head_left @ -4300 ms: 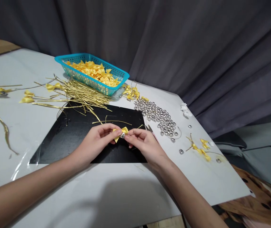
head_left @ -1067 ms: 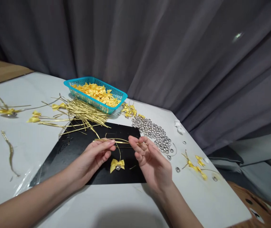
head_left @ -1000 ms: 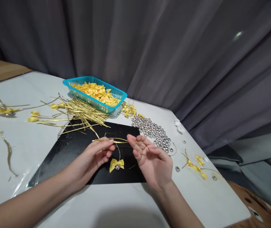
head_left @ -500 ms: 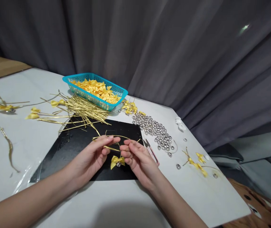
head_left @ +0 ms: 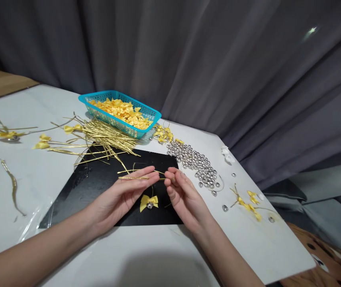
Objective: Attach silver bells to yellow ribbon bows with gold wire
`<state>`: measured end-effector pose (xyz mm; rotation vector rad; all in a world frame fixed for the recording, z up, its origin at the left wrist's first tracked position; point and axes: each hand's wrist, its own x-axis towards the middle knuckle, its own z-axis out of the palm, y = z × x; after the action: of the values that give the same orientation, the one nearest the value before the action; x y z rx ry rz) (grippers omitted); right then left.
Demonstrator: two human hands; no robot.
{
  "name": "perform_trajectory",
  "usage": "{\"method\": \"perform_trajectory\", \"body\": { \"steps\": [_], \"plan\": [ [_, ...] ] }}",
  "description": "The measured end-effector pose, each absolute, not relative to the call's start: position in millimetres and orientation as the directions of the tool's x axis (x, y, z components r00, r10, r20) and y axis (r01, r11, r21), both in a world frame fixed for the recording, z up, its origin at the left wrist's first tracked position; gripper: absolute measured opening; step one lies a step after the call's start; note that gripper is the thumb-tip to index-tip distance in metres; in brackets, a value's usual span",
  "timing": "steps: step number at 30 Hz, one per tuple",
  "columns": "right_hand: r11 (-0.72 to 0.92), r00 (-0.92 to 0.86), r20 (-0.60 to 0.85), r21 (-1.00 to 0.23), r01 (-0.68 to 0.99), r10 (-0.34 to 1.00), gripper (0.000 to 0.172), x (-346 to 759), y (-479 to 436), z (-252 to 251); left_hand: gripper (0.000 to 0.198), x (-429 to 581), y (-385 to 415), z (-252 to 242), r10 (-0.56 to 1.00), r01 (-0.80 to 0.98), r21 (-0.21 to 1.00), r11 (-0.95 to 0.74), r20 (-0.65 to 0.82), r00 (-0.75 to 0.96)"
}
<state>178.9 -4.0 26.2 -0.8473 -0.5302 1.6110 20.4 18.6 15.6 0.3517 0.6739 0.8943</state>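
Note:
My left hand [head_left: 125,199] is over the black mat, with a gold twist tie [head_left: 133,177] lying along its fingers, held between them and the thumb. My right hand [head_left: 187,197] pinches the tie's other end, its fingertips close to the left ones. Below and between the hands is a yellow ribbon bow [head_left: 149,203] with a small silver bell at its centre. A thin gold strand rises from the bow toward the left fingers. Other thin gold strands cross the mat behind the hands.
A blue basket [head_left: 83,99] of yellow bows stands at the back. Before it lies a pile of gold twist ties [head_left: 107,135]. Many silver bells [head_left: 191,159] spread right of the black mat [head_left: 75,199]. Loose bows [head_left: 249,207] lie farther right on the white table [head_left: 242,247].
Both hands have shifted slightly up and right. The twist tie now lies straighter along my left fingers. The scissors beside my right hand are now hidden behind it.

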Motion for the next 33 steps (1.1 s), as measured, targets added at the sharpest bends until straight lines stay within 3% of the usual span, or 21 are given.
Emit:
{"method": "perform_trajectory", "body": {
  "steps": [6, 11, 17, 19, 23, 28, 30, 33],
  "plan": [
    [-0.166, -0.049, -0.170, -0.798, -0.580, 0.984, 0.021, 182.4, -4.0, 24.5, 0.026, 22.5, 19.0, 11.5, 0.799, -0.413, 0.704, 0.577, -0.381, 0.466],
    [-0.137, -0.037, -0.140, -0.830, -0.541, 0.990, 0.020, 182.8, -3.7, 24.5, 0.024, 23.8, 22.4, 4.5, 0.877, -0.302, 0.839, 0.453, -0.359, 0.320],
    [-0.188, -0.085, -0.169, -0.828, -0.528, 0.982, 0.022, 181.5, -4.7, 23.1, 0.029, 19.3, 22.5, 8.2, 0.963, -0.180, 0.963, 0.200, -0.159, 0.219],
    [-0.186, -0.102, -0.156, -0.837, -0.515, 0.983, 0.021, 181.1, -5.3, 22.5, 0.034, 19.6, 20.0, 10.4, 0.946, -0.186, 0.953, 0.240, -0.186, 0.265],
    [-0.145, -0.051, -0.138, -0.859, -0.492, 0.989, 0.022, 181.1, -5.6, 23.3, 0.046, 20.6, 9.9, 12.2, 0.810, -0.172, 0.901, 0.398, -0.257, 0.527],
    [-0.084, 0.043, -0.124, -0.857, -0.509, 0.991, 0.028, 184.0, -5.3, 31.3, 0.023, 17.6, 4.5, 12.7, 0.564, -0.109, 0.840, 0.531, -0.255, 0.785],
    [-0.065, 0.038, -0.102, -0.834, -0.549, 0.994, 0.030, 185.8, -5.6, 35.3, 0.020, 18.0, 6.5, 11.4, 0.516, -0.064, 0.844, 0.533, -0.263, 0.815],
    [-0.071, 0.029, -0.109, -0.804, -0.590, 0.994, 0.035, 186.8, -6.6, 37.9, 0.031, 21.6, 9.3, 8.5, 0.575, -0.075, 0.847, 0.526, -0.289, 0.765]
  ]
}}
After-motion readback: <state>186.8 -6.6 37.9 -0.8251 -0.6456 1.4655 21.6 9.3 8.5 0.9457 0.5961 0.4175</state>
